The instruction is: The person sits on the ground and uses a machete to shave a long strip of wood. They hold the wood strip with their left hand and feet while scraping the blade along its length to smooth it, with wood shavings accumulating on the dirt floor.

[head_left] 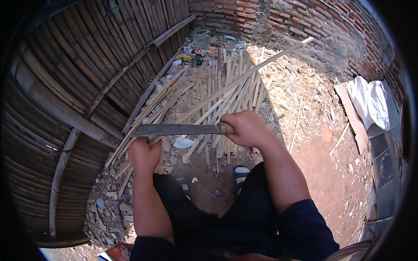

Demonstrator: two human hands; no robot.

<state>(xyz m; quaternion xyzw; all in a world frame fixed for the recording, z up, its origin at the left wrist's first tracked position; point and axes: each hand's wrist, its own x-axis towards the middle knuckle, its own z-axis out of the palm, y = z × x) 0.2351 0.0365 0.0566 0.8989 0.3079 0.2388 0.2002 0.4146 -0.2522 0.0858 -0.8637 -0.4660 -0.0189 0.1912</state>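
My right hand (245,129) is closed around the wooden handle of a machete (183,129). Its long, dark blade points left and lies level across the view, passing just above my left hand (145,155). That hand is wrapped round the near end of a long bamboo strip (254,71), which slants away to the upper right over a pile. The blade crosses the strip close to my left fist; whether the two touch I cannot tell. Beneath, many pale bamboo strips (230,104) lie heaped on the ground in front of my feet.
A bamboo-slat wall (82,61) rises close on the left. A brick wall (300,21) stands at the back. Rubble and litter (198,48) cover the far ground. On the right, white cloth (370,102) hangs beside a brown board (352,117). My sandalled feet (240,174) are below the pile.
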